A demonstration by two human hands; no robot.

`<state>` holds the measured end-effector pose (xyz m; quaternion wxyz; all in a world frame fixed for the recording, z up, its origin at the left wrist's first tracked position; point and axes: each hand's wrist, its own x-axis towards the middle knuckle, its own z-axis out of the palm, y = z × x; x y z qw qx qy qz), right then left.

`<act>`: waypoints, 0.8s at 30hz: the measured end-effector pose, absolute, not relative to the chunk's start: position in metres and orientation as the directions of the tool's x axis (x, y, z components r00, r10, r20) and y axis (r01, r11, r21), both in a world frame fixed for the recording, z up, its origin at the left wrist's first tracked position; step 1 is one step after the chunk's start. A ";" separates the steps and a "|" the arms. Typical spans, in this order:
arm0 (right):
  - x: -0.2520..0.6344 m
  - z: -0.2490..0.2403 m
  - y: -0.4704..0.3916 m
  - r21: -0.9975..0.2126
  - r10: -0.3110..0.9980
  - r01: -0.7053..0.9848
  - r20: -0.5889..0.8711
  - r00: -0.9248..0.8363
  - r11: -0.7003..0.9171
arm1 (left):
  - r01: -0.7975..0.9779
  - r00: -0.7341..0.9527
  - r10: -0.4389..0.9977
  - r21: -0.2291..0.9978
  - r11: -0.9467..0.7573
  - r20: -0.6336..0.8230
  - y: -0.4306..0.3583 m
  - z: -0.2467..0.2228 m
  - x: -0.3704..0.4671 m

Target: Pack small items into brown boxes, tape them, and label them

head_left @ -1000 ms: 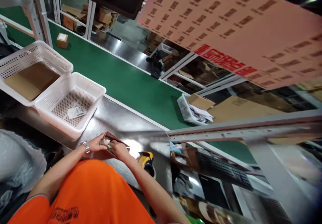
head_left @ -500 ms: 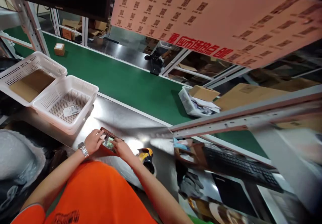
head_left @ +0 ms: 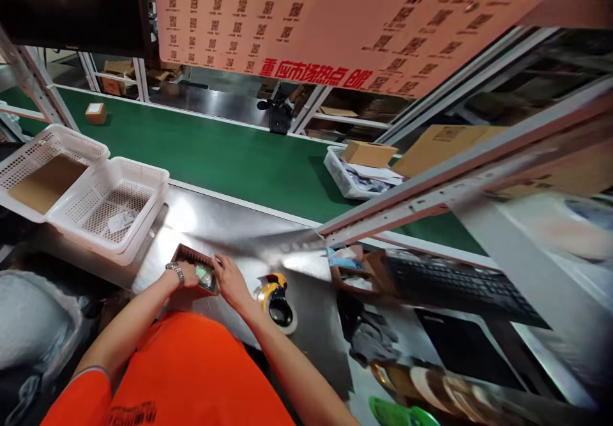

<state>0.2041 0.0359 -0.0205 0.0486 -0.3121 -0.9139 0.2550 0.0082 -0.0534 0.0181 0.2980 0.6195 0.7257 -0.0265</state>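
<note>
A small open cardboard box (head_left: 190, 253) sits on the metal worktop in front of me. Inside it lies a clear and greenish plastic packet (head_left: 205, 276). My left hand (head_left: 189, 274), wearing a metal watch, reaches over the near left rim into the box; its fingertips are hidden. At the right side of the box, my right hand (head_left: 230, 280) grips the wall with its fingers at the rim. To the right of that hand stands a yellow and black tape dispenser (head_left: 274, 295) with a roll of tape.
Two white plastic baskets (head_left: 160, 180) stand at the left. Behind the worktop runs a green conveyor (head_left: 230, 151), carrying a small carton (head_left: 96, 114) and a filled white basket (head_left: 335, 169). A slanted metal post (head_left: 364, 220), a keyboard (head_left: 460, 285) and a cardboard tray (head_left: 338, 278) are at the right.
My view has turned and levelled. The box now shows open, with my left hand down inside it; my right hand has shifted from over the contents to the box's right side.
</note>
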 end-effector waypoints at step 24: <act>0.183 -0.105 0.025 -0.915 0.740 0.223 -0.404 -0.538 -0.337 | 0.914 0.175 0.874 0.404 0.026 -0.453 -0.064 0.018 0.008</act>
